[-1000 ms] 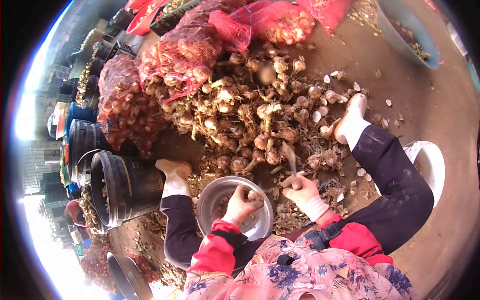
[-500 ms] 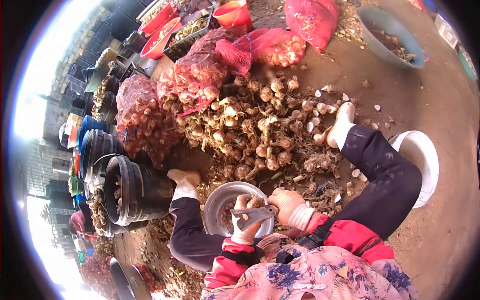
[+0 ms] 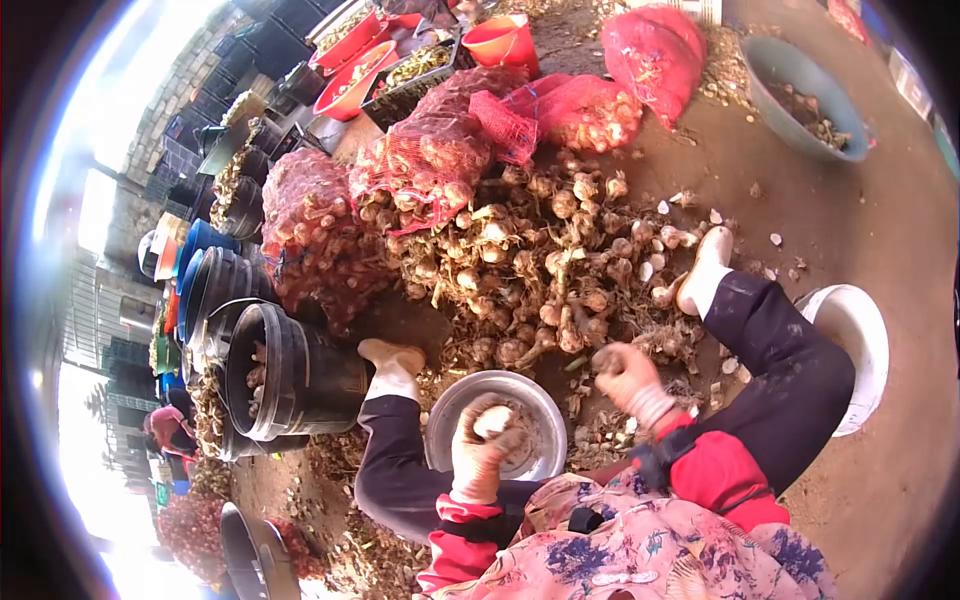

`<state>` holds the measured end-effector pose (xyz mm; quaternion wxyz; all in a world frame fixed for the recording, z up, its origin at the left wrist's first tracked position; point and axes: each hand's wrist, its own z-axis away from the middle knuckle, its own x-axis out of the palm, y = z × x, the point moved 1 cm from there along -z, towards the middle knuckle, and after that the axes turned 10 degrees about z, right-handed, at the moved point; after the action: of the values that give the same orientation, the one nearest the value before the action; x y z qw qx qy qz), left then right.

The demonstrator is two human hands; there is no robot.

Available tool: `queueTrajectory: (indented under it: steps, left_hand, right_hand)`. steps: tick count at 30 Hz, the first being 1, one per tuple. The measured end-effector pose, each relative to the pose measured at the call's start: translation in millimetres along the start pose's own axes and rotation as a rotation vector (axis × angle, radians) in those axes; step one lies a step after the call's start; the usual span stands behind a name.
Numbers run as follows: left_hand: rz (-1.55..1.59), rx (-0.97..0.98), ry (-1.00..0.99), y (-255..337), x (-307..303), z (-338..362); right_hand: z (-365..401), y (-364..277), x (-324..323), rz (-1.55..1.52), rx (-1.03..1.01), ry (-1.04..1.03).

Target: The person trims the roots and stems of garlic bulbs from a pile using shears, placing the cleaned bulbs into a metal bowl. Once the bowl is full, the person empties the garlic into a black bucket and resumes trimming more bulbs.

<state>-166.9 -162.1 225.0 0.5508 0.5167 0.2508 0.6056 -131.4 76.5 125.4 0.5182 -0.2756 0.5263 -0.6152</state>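
A pale peeled garlic bulb (image 3: 493,422) sits in the curled fingers of my left hand (image 3: 478,458), over the metal bowl (image 3: 438,432). Out to the right, my right hand (image 3: 628,382) is closed at the near edge of the heap of garlic bulbs (image 3: 520,265). Something small and brown shows at its fingertips; I cannot make out what it is. No blade can be seen in either hand. Both hands look gloved.
Black buckets (image 3: 310,370) stand at the left, near my left foot. Red mesh sacks (image 3: 420,160) lie behind the heap. A white bucket (image 3: 868,345) is beside my right knee. A grey-green basin (image 3: 845,120) lies farther back. Another person (image 3: 172,430) is at the far left.
My hands have moved apart; the right one has gone up and right toward the heap. The metal blade between them is no longer visible. The view has shifted slightly.
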Motion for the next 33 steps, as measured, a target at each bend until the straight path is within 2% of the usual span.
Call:
queueTrajectory:
  steps: [1, 2, 4, 7, 9, 10, 11, 13, 15, 16, 17, 18, 19, 20, 21, 22, 24, 25, 27, 29, 32, 33]
  left_hand:
    - [0.136, 0.045, -0.062, -3, -7, -8]
    - [0.276, 0.032, -0.078, -5, -6, -13]
    - [0.492, -0.017, -0.116, -4, 7, -18]
    - [0.552, -0.085, -0.145, -11, 23, -22]
    - [0.697, -0.144, -0.117, -26, 23, -22]
    - [0.76, -0.179, -0.168, -22, 29, -16]
    - [0.821, -0.213, -0.22, -15, 35, -11]
    - [0.772, -0.219, -0.179, -9, 27, -9]
    - [0.461, -0.291, -0.049, -15, -10, -15]
    - [0.084, -0.334, 0.037, -24, -36, -24]
    - [-0.294, -0.375, 0.116, -37, -61, -36]
    - [-0.723, -0.327, 0.049, -39, -63, -47]
    - [-1.065, -0.184, -0.004, -53, -82, -64]
    - [-1.247, -0.067, 0.026, -48, -64, -78]
    - [-1.351, 0.131, -0.006, -57, -61, -101]
    - [-1.398, 0.248, -0.048, -72, -58, -129]
    - [-1.538, 0.399, -0.182, -90, -30, -172]
    - [-1.663, 0.384, -0.234, -109, -25, -195]
    - [-1.967, 0.136, -0.35, -117, 13, -214]
    - [-2.183, 0.061, -0.352, -153, 7, -243]
    - [-2.159, -0.197, -0.431, -151, 4, -262]
    - [-2.164, -0.183, -0.418, -146, 3, -260]
  right_hand:
    - [15, -9, 11, 0.077, -0.12, 0.046]
    - [23, -5, 21, 0.186, -0.368, 0.1]
    - [37, -21, 31, 0.181, -0.473, -0.025]
    - [38, -37, 36, 0.191, -0.511, -0.1]
    - [31, -25, 37, 0.203, -0.511, -0.08]
    - [26, -13, 42, 0.207, -0.515, -0.062]
    - [16, 30, 56, 0.152, -0.175, -0.107]
    - [8, 74, 36, 0.318, 0.267, -0.218]
    - [4, 82, 28, -0.131, 0.473, -0.061]
    - [-9, 117, 37, -0.265, 0.267, 0.031]
    - [-10, 107, 32, -0.261, 0.277, 0.027]
    - [-9, 77, 23, -0.454, 0.368, 0.039]
    - [-9, 50, 15, -0.648, 0.464, 0.056]
    - [-12, 38, 11, -0.717, 0.489, 0.046]
    - [-14, 34, 7, -0.741, 0.484, 0.033]
    - [-19, 31, 6, -0.803, 0.481, 0.035]
    - [-25, 25, 1, -0.893, 0.498, 0.053]
    - [-30, 21, -2, -0.922, 0.503, 0.058]
    - [-34, 18, -5, -0.957, 0.482, 0.088]
    - [-37, 14, -7, -0.98, 0.505, 0.12]
    - [-34, 20, -4, -0.974, 0.528, 0.116]
    - [-36, 21, -3, -0.965, 0.503, 0.107]
